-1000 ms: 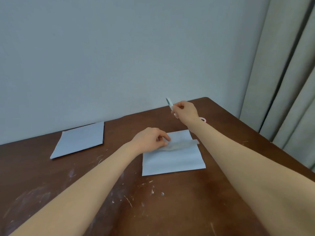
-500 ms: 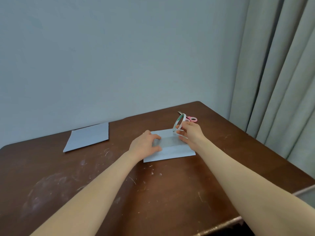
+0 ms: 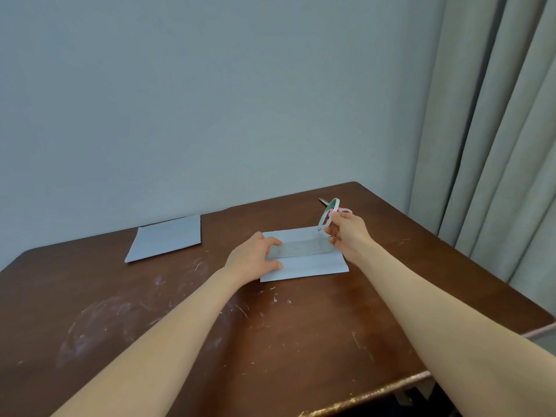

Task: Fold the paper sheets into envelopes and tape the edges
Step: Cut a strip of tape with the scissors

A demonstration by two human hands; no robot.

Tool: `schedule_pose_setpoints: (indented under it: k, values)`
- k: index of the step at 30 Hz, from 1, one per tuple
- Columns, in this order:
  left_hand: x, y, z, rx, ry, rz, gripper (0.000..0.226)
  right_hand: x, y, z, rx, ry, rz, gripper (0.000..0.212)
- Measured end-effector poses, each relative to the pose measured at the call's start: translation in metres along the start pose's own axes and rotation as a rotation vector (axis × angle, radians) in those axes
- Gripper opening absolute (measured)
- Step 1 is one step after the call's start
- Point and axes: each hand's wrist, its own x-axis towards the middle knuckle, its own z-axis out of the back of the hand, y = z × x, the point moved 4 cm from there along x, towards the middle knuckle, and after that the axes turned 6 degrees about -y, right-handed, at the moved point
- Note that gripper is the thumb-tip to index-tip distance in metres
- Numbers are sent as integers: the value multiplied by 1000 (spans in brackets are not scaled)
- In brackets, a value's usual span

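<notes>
A folded light-blue paper [image 3: 313, 264] lies flat on the brown table [image 3: 270, 341] near its far right part. A strip of clear tape [image 3: 304, 247] stretches across the paper's middle. My left hand [image 3: 254, 258] pinches the strip's left end down on the paper. My right hand [image 3: 346, 233] holds the thin tape roll [image 3: 327, 214] upright at the paper's far right corner, with the strip still joined to it. A second folded light-blue paper [image 3: 167, 237] lies flat at the back left of the table.
Pink-handled scissors [image 3: 340, 208] lie just behind the tape roll, partly hidden by it. A grey wall runs along the table's back edge, and grey curtains [image 3: 496, 145] hang at the right. The tabletop has white scratches and smears.
My right hand brought the tape roll down from above the table to the paper's far right corner, laying the strip across the paper. My left hand stayed on the strip's left end.
</notes>
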Motion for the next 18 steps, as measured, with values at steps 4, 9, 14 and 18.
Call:
schedule_pose_setpoints:
  k: [4, 9, 14, 18]
  values:
    - [4, -3, 11, -50, -85, 8, 47, -6, 2, -2, 154, 43, -65, 23]
    - [11, -15, 24, -225, -194, 26, 47, -18, 8, -7, 341, 138, -137, 17]
    - [15, -44, 32, -372, -184, -52, 48, -24, 9, -16, 464, 265, -243, 17]
    - [19, -51, 37, -438, -217, -49, 9, -27, 15, -17, 333, 263, -185, 15]
